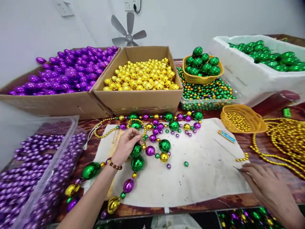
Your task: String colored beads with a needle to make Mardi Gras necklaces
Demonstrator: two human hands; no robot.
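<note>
My left hand (126,143) is closed in a pinch on a thin pale thread, among strung beads on the white cloth (202,181). Close to its fingertips are a large green bead (136,150), a purple bead (150,150) and a loop of small gold beads (102,122). A beaded strand with a big gold bead (113,205) hangs down toward the table's front. At the cloth's right edge, the fingers of my right hand (268,183) are together, and a thin dark point sticks out from them. Just above it lie a short gold bead string (243,157) and a long thin needle (225,147).
Boxes of purple beads (71,74) and gold beads (143,76) stand at the back. Rightward are a basket of green beads (200,65), a white foam box (257,70) and a yellow basket (243,124). Purple beads fill a plastic bin (59,165) at left. Gold strands (286,143) lie right.
</note>
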